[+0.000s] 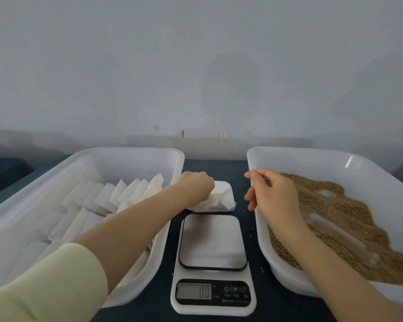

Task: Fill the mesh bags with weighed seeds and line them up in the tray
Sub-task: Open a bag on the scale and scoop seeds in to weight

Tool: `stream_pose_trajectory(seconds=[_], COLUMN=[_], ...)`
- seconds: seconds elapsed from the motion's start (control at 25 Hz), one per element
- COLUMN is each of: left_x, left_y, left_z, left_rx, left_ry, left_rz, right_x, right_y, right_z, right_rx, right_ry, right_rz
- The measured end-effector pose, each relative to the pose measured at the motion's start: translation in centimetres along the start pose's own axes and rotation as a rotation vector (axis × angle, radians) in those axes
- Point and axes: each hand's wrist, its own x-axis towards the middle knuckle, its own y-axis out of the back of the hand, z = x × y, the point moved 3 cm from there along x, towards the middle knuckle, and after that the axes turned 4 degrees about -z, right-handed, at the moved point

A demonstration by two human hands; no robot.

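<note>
Between weighings at the seed bench: a person's left hand curls its fingers down over a crumpled stack of empty mesh bags, gripping it where it lies on the dark tabletop just beyond the scale. The right hand hovers over the near rim of the seed tray, fingers loosely bent and holding nothing that we can make out.

The scale's platform is bare and its display seems to show zero (the digits are small, so we read them with caution). The left tray already carries rows of white bags leaning one against the next. A clear scoop lies half sunk in the brown seeds.

We judge the step in hand to be drawing one fresh bag from the stack. To do it well, we would pinch only the top layer and peel it off, with the free right hand pinning the rest so nothing drags along. We would then open its mouth fully before reaching for the scoop, and keep the bag clear of the platform until the reading is settled.
</note>
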Motion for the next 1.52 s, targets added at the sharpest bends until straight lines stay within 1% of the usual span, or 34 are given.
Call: stream_pose_trajectory(seconds=[0.08,0.16,0.2,0.24,0.32,0.36,0.4,0.44,0.48,0.52,0.6,0.64,0.72,0.76,0.84,0.96,1.04,1.12,1.2,1.28,1.4,1.52], left_x=[0.0,0.0,-0.3,-0.8,-2.4,-3.4,-4.3,-5.3,-6.2,-7.0,-8.5,-8.9,-9.2,-9.2,-9.2,-9.3,-9.3,-9.4,-9.4,-9.5,-9.6,-9.6], left_y=[0.1,0.8,1.3,1.9,2.8,2.9,2.7,2.3,1.7,1.3,0.9,0.9,1.0,1.0,0.8,0.5,0.4,0.5,0.7,0.8,1.0,1.0], left_z=[-0.4,-0.9,-1.3,-2.0,-3.7,-4.3,-4.5,-4.4,-3.9,-3.2,-2.2,-1.8,-1.4,-1.1,-0.7,-0.8,-1.2,-1.4,-1.2,-0.8,-0.4,-0.4], left_rx=[-0.072,-0.216,-0.336,-0.476,-0.749,-0.902,-1.099,-1.332,-1.572,-1.784,-2.075,-2.147,-2.181,-2.184,-2.172,-2.114,-2.094,-2.118,-2.144,-2.121,-2.093,-2.09], left_ry=[0.014,0.059,0.085,0.13,0.251,0.303,0.329,0.318,0.26,0.162,-0.03,-0.1,-0.193,-0.205,-0.141,-0.005,0.041,0.061,0.036,-0.02,-0.096,-0.086], left_rz=[-0.018,-0.033,0.013,0.094,0.294,0.37,0.407,0.408,0.371,0.309,0.198,0.158,0.112,0.107,0.133,0.222,0.262,0.266,0.234,0.171,0.091,0.084], right_x=[0.0,0.1,0.2,0.3,0.4,0.3,0.3,0.2,0.2,0.1,-0.1,-0.3,-0.4,-0.5,-0.5,-0.5,-0.7,-0.6,-0.5,-0.5,-0.4,-0.6], right_y=[-0.1,-0.1,-0.2,-0.2,-0.4,-0.5,-0.7,-0.8,-0.9,-1.2,-1.6,-1.7,-1.8,-1.7,-1.4,-1.2,-1.2,-1.1,-0.9,-0.7,-0.4,-0.4], right_z=[0.0,0.2,0.3,0.3,0.4,0.4,0.5,0.4,0.4,0.4,0.1,-0.3,-0.7,-0.7,-0.7,-0.5,-0.2,0.2,0.3,0.2,0.0,-0.3], right_rx=[-0.013,-0.031,-0.04,-0.048,-0.072,-0.083,-0.087,-0.083,-0.075,-0.064,-0.06,-0.079,-0.119,-0.12,-0.1,-0.051,-0.031,0.022,0.089,0.12,0.069,0.028], right_ry=[0.005,0.009,0.005,0.002,0.005,0.014,0.024,0.03,0.027,0.021,0.03,0.056,0.099,0.103,0.085,0.054,0.031,-0.01,-0.043,-0.044,-0.006,0.021], right_rz=[-0.008,-0.021,-0.03,-0.037,-0.049,-0.053,-0.058,-0.07,-0.096,-0.136,-0.233,-0.267,-0.282,-0.268,-0.238,-0.21,-0.2,-0.184,-0.163,-0.123,-0.033,-0.006])
